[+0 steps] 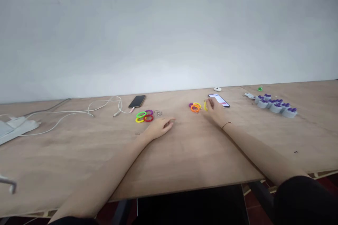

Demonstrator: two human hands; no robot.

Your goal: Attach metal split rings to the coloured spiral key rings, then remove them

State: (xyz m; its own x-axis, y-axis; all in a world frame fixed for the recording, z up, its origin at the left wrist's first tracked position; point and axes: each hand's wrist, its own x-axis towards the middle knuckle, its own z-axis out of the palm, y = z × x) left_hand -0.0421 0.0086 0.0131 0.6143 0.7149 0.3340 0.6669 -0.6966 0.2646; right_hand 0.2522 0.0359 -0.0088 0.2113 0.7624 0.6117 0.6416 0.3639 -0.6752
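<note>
My left hand [160, 128] rests palm down on the plywood table [195, 154], holding nothing, with its fingers lightly curled. Just beyond it lies a group of spiral coil rings [144, 116] in green, purple, yellow and red, with small metal split rings [158, 113] beside them. My right hand [215, 109] pinches a yellow coil ring [205, 105] at its fingertips. Next to those fingers sits a second heap of coil rings [194, 107] in orange, yellow and purple. A smartphone with a lit screen [219, 100] lies partly behind my right hand.
A dark smartphone [137, 101] lies at the back, plugged into a white cable [105, 110] that loops left. Several grey cups with purple tops [276, 107] stand at right. A white folded item [16, 128] lies at far left, before a white wall.
</note>
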